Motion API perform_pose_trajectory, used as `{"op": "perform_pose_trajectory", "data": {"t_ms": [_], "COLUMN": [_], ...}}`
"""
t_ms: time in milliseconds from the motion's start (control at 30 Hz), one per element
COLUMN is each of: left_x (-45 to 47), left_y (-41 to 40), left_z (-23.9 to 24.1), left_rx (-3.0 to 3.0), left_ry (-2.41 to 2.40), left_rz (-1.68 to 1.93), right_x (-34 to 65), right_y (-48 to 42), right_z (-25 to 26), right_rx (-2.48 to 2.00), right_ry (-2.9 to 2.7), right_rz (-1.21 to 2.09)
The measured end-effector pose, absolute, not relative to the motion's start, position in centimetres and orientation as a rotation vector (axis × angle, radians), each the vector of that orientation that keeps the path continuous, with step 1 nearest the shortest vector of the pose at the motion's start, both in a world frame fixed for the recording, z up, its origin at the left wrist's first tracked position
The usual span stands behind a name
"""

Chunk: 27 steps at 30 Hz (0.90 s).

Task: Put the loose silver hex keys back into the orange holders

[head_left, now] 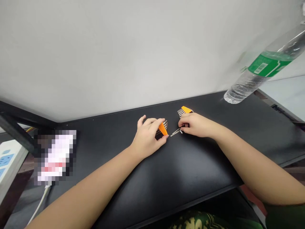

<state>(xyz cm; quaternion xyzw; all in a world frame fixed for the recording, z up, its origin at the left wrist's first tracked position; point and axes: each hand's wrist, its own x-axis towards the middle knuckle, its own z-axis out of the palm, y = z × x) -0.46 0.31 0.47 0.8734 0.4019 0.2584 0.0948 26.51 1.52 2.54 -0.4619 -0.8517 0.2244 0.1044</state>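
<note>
My left hand (149, 135) is closed round an orange holder of hex keys (163, 128), pressing it to the black table (190, 171). My right hand (195, 124) pinches a small silver hex key (175, 132) that lies on the table just right of that holder. A second orange holder with several silver hex keys (184, 111) lies behind my right hand, near the wall.
A clear water bottle with a green label (264, 68) stands at the table's back right corner. A blurred phone (56, 157) with a white cable lies at the left. A white power strip (7, 162) sits beyond the left edge. A white wall runs behind.
</note>
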Motion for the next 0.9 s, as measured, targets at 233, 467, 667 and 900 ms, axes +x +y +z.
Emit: {"op": "perform_pose_trajectory", "data": {"t_ms": [233, 467, 667, 900], "left_x": [-0.5, -0.4, -0.4, -0.4], "left_y": [0.3, 0.3, 0.2, 0.1], "left_z": [0.4, 0.4, 0.5, 0.5], "left_rx": [2.595, 2.595, 2.591, 2.596], "left_ry": [1.197, 1.218, 1.215, 1.208], "left_rz": [0.753, 0.761, 0.766, 0.768], "right_x": [26.7, 25.8, 24.4, 24.5], "right_y": [1.4, 0.3, -0.4, -0.2], "right_z": [1.9, 3.6, 3.5, 3.3], "right_rx": [-1.613, -1.358, -1.071, -1.101], "right_ry": [-2.459, -2.437, -2.424, -2.419], "right_rz": [0.585, 0.621, 0.536, 0.523]}}
